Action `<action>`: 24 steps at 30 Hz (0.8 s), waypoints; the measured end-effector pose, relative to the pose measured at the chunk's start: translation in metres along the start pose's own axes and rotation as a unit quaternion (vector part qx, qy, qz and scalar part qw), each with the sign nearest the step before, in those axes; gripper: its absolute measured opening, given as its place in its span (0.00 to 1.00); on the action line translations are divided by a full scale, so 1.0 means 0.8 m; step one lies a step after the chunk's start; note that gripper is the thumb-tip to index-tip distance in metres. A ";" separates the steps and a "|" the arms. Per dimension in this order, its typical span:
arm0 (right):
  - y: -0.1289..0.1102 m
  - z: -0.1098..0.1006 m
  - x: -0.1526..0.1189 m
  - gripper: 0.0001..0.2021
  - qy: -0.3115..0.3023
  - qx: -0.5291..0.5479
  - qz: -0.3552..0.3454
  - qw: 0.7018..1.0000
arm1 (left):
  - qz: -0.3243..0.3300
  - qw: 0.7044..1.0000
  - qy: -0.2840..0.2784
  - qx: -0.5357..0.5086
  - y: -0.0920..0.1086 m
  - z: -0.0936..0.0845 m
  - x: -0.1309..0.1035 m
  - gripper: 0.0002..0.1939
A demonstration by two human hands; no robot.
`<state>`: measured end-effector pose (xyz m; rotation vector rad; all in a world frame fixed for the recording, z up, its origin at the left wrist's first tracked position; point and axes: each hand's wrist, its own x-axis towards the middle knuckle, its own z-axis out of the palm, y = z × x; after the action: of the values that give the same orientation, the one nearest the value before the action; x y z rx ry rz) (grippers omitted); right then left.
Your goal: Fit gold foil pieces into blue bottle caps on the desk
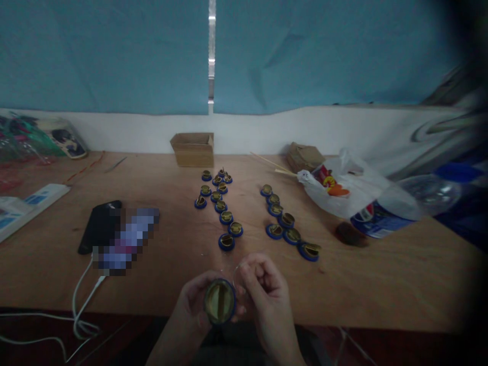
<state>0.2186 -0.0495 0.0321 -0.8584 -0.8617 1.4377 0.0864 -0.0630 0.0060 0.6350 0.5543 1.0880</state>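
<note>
Near the table's front edge my left hand holds a round gold-coloured piece with a blue rim, its face turned up toward me and a bar across its middle. Just to its right, my right hand pinches a thin, pale strand or wire close to the piece's rim. On the table beyond my hands stand several similar blue-rimmed gold pieces in two uneven rows, one row in the middle and another to the right.
At the back stand an open cardboard box and a brown packet. A white plastic bag and a bottle lie right. Left are a black device, a blurred phone, cables and a power strip.
</note>
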 end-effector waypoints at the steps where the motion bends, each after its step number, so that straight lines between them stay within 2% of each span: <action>1: 0.001 0.000 -0.001 0.07 0.000 -0.004 0.001 1.000 | -0.004 1.000 -0.005 -0.006 0.001 0.003 0.000 0.17; 5: 0.005 0.002 -0.006 0.08 -0.002 0.002 0.015 1.000 | -0.003 0.999 -0.030 -0.033 0.008 0.022 0.001 0.24; 8: 0.007 0.003 -0.008 0.09 -0.010 0.000 0.012 1.000 | -0.009 0.999 -0.034 -0.033 0.013 0.032 0.001 0.24; 11: 0.008 -0.004 -0.010 0.09 -0.009 -0.043 -0.003 0.999 | -0.013 1.000 -0.018 -0.018 0.014 0.028 0.001 0.23; 14: 0.003 -0.016 -0.012 0.10 -0.003 -0.133 -0.033 0.991 | -0.012 1.000 -0.002 0.011 0.013 0.013 0.001 0.23; 17: -0.011 -0.030 -0.013 0.11 -0.022 -0.247 -0.053 0.967 | -0.010 0.998 0.015 0.054 0.015 -0.003 0.000 0.21; 19: -0.024 -0.039 -0.011 0.10 -0.062 -0.316 -0.054 0.945 | -0.009 0.997 0.017 0.080 0.020 -0.008 0.001 0.20; 21: -0.036 -0.045 -0.008 0.09 -0.116 -0.377 -0.052 0.917 | -0.014 0.995 -0.006 0.096 0.026 -0.009 0.003 0.22; 24: -0.053 -0.047 -0.002 0.08 -0.186 -0.448 -0.060 0.872 | -0.024 0.991 -0.071 0.114 0.038 -0.003 0.006 0.23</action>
<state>0.2710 -0.0489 0.0527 -1.1803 -1.9241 1.0693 0.0674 -0.0482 0.0252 0.8871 0.5715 0.9339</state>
